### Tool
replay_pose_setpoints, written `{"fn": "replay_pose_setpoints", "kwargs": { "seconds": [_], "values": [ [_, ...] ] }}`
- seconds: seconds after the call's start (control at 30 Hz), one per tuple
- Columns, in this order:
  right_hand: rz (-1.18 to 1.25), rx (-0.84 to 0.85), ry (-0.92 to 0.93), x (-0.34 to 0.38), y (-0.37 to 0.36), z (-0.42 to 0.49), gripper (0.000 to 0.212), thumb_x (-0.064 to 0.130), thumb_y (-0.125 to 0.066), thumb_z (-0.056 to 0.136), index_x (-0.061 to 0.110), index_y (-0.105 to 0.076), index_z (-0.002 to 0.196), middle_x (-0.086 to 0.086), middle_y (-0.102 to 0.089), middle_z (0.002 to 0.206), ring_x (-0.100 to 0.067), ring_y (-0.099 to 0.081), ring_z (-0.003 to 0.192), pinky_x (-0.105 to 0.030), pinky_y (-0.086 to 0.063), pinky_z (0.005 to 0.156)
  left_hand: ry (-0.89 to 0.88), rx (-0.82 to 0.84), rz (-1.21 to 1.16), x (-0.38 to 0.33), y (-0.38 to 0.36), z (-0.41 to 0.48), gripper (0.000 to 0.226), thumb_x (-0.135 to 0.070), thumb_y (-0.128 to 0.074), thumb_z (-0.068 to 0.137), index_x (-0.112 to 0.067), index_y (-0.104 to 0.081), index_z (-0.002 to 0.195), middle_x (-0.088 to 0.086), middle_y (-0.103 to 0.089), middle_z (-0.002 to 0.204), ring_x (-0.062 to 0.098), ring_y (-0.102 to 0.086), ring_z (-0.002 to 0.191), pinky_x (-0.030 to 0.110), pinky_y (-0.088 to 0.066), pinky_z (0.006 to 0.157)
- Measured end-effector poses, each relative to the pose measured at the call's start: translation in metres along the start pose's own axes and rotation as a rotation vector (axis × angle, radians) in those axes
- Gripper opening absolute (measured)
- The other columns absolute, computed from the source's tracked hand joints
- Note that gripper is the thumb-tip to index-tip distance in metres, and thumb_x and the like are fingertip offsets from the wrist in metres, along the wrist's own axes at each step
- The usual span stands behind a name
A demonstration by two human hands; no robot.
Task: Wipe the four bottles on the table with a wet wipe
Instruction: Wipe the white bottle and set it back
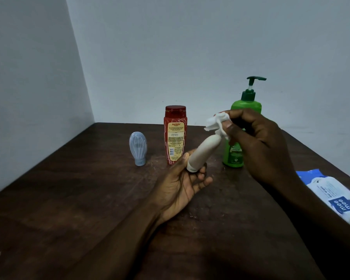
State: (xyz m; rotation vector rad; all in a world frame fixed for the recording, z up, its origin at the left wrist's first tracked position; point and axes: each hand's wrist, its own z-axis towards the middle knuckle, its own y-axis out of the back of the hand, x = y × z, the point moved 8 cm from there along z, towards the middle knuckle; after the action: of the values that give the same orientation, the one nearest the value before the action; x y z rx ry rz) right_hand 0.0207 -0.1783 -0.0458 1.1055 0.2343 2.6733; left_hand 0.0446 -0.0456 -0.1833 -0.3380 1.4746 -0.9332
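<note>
My left hand (187,178) grips a slim cream bottle (204,151) by its white cap end, tilted up and to the right above the table. My right hand (257,136) pinches a crumpled white wet wipe (216,123) against the bottle's upper tip. Behind them a red bottle (175,136) stands upright at the centre. A small pale blue bottle (138,148) stands cap-down to its left. On the right, a green pump bottle (248,102) is partly hidden by my right hand.
The dark wooden table (89,199) sits in a corner of grey walls. A blue and white wet wipes pack (335,197) lies at the right edge.
</note>
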Motion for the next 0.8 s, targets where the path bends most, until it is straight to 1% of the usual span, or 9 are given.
{"fn": "replay_pose_setpoints", "kwargs": {
  "seconds": [0.07,0.2,0.27,0.33,0.4,0.47,0.63,0.73,0.8],
  "values": [
    [-0.041,0.041,0.016,0.006,-0.002,-0.004,0.022,0.030,-0.059,0.091,0.020,-0.074,0.103,0.005,-0.072,0.100,-0.005,-0.064,0.086,-0.020,-0.048,0.075,-0.011,-0.016,-0.013,-0.001,0.001,0.001,0.038,-0.027,-0.045,0.098,-0.008,-0.057,0.129,0.013,-0.059,0.090,0.014,-0.060,0.074,0.033,-0.060,0.074],
    [-0.318,0.096,0.199,0.026,-0.012,-0.020,0.022,0.029,-0.058,0.095,0.019,-0.074,0.105,0.008,-0.063,0.096,-0.006,-0.058,0.089,-0.022,-0.047,0.073,-0.052,-0.074,0.000,-0.002,0.008,0.003,0.032,-0.027,-0.049,0.095,-0.010,-0.066,0.116,0.014,-0.062,0.090,0.015,-0.062,0.074,0.033,-0.060,0.071],
    [-0.418,0.086,0.312,0.036,-0.016,-0.028,0.019,0.022,-0.062,0.093,0.016,-0.075,0.105,0.004,-0.058,0.095,-0.008,-0.054,0.087,-0.018,-0.041,0.073,-0.077,-0.088,0.002,-0.003,0.011,0.004,0.030,-0.027,-0.053,0.095,-0.012,-0.071,0.113,0.017,-0.064,0.103,0.020,-0.062,0.088,0.035,-0.060,0.074],
    [-0.527,0.108,0.420,0.042,-0.025,-0.036,0.019,0.019,-0.064,0.089,0.014,-0.075,0.104,-0.002,-0.056,0.098,-0.016,-0.053,0.092,-0.028,-0.042,0.077,-0.095,-0.085,0.004,-0.003,0.010,0.003,0.030,-0.026,-0.054,0.097,-0.013,-0.070,0.119,0.021,-0.063,0.122,0.027,-0.059,0.105,0.039,-0.061,0.082],
    [-0.641,0.143,0.501,0.044,-0.034,-0.043,0.021,0.022,-0.060,0.086,0.016,-0.076,0.100,-0.004,-0.056,0.102,-0.020,-0.050,0.094,-0.038,-0.043,0.077,-0.101,-0.089,0.008,-0.003,0.009,0.002,0.035,-0.024,-0.048,0.100,-0.012,-0.061,0.130,0.021,-0.062,0.132,0.027,-0.061,0.110,0.042,-0.057,0.092],
    [-0.711,0.153,0.546,0.043,-0.036,-0.047,0.025,0.025,-0.056,0.085,0.019,-0.077,0.097,-0.004,-0.057,0.104,-0.020,-0.048,0.095,-0.040,-0.041,0.078,-0.103,-0.084,0.022,-0.003,0.008,0.002,0.037,-0.023,-0.044,0.102,-0.011,-0.054,0.136,0.022,-0.059,0.136,0.027,-0.059,0.110,0.043,-0.053,0.097],
    [-0.539,0.101,0.415,0.032,-0.019,-0.039,0.022,0.024,-0.062,0.090,0.020,-0.074,0.108,0.007,-0.050,0.105,-0.014,-0.052,0.101,-0.039,-0.044,0.082,-0.085,-0.101,0.012,-0.004,0.009,0.004,0.031,-0.024,-0.047,0.101,-0.011,-0.065,0.122,0.018,-0.061,0.107,0.021,-0.056,0.087,0.034,-0.060,0.075],
    [-0.310,0.090,0.239,0.016,-0.010,-0.033,0.022,0.027,-0.063,0.093,0.019,-0.074,0.110,0.006,-0.057,0.104,-0.011,-0.059,0.099,-0.024,-0.048,0.081,-0.079,-0.091,0.019,-0.005,0.007,0.002,0.029,-0.023,-0.046,0.101,-0.010,-0.069,0.114,0.013,-0.063,0.091,0.017,-0.055,0.077,0.033,-0.060,0.072],
    [-0.151,0.104,0.117,0.001,-0.007,-0.030,0.022,0.030,-0.060,0.095,0.022,-0.074,0.109,0.004,-0.064,0.105,-0.015,-0.061,0.100,-0.027,-0.050,0.082,-0.082,-0.075,0.026,-0.005,0.004,0.001,0.032,-0.023,-0.047,0.100,-0.012,-0.077,0.103,0.013,-0.061,0.089,0.017,-0.055,0.077,0.033,-0.060,0.071]
  ]
}}
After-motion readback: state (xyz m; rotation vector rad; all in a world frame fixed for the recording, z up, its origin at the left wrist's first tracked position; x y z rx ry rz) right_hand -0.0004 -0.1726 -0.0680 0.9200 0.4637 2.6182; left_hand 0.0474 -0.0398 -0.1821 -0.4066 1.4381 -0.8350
